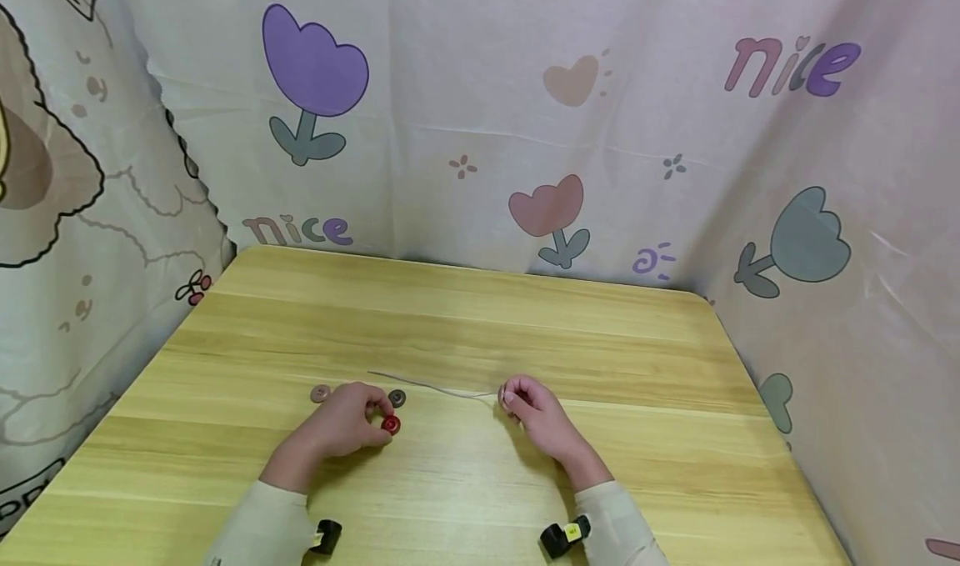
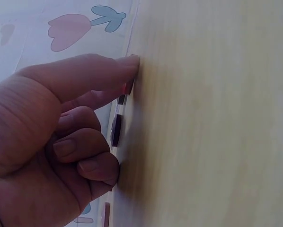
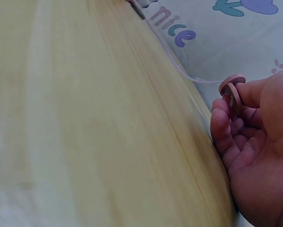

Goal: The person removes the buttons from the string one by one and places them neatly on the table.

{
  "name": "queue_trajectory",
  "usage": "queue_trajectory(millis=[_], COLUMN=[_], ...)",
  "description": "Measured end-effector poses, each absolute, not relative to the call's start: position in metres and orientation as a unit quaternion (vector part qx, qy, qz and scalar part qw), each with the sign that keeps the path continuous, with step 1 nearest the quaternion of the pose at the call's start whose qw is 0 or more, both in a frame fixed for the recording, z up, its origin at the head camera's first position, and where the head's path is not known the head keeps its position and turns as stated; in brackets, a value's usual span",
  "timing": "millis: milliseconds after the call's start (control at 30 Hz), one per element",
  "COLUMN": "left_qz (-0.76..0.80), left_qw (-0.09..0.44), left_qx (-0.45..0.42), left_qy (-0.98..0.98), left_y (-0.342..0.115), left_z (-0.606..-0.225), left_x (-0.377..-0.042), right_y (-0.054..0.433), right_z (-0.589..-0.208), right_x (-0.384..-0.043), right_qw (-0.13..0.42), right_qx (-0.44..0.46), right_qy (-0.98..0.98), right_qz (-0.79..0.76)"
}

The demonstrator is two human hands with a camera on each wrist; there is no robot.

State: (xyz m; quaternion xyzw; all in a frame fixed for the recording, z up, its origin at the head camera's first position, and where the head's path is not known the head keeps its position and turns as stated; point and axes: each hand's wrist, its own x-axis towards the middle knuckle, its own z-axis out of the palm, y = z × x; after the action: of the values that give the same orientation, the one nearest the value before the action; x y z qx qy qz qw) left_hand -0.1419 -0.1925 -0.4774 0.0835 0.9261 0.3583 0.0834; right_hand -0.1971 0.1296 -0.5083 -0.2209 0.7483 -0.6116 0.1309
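My left hand (image 1: 350,420) rests low over the table, thumb and index finger at the edges of a red button (image 1: 391,424). The left wrist view shows a sliver of that red button (image 2: 128,88) between the fingertips; the other fingers are curled in. Just beyond it lies a dark grey button (image 1: 397,398), and a pinkish-brown button (image 1: 320,393) is left of the hand. My right hand (image 1: 542,416) pinches brownish buttons (image 3: 233,81), two of them overlapping in the right wrist view. From them a thin pale string (image 1: 450,393) runs leftward over the table.
The wood-grain table (image 1: 465,316) meets a printed fabric curtain (image 1: 450,91) at its back and sides. Black wrist cameras (image 1: 327,538) sit at both light sleeves (image 1: 258,528).
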Motion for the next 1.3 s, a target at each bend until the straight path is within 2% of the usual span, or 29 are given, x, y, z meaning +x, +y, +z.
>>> queue_trajectory(millis=[467, 700, 1033, 1300], left_qz=[0.36, 0.323, 0.416, 0.391], left_qw=[0.089, 0.079, 0.111, 0.091], left_qx=[0.077, 0.081, 0.112, 0.141], left_qy=[0.925, 0.939, 0.895, 0.905], left_y=[-0.19, -0.183, -0.162, -0.144], left_z=[-0.474, -0.463, -0.454, -0.456], left_x=[-0.144, -0.15, -0.164, -0.176], right_y=[0.128, 0.129, 0.129, 0.129], right_z=[-0.497, -0.511, -0.511, -0.51], right_x=[-0.193, -0.197, -0.197, -0.197], right_qw=[0.139, 0.128, 0.127, 0.129], right_qx=[-0.219, -0.22, -0.219, -0.219], right_qy=[0.746, 0.748, 0.75, 0.75], right_qz=[-0.614, -0.612, -0.612, -0.611])
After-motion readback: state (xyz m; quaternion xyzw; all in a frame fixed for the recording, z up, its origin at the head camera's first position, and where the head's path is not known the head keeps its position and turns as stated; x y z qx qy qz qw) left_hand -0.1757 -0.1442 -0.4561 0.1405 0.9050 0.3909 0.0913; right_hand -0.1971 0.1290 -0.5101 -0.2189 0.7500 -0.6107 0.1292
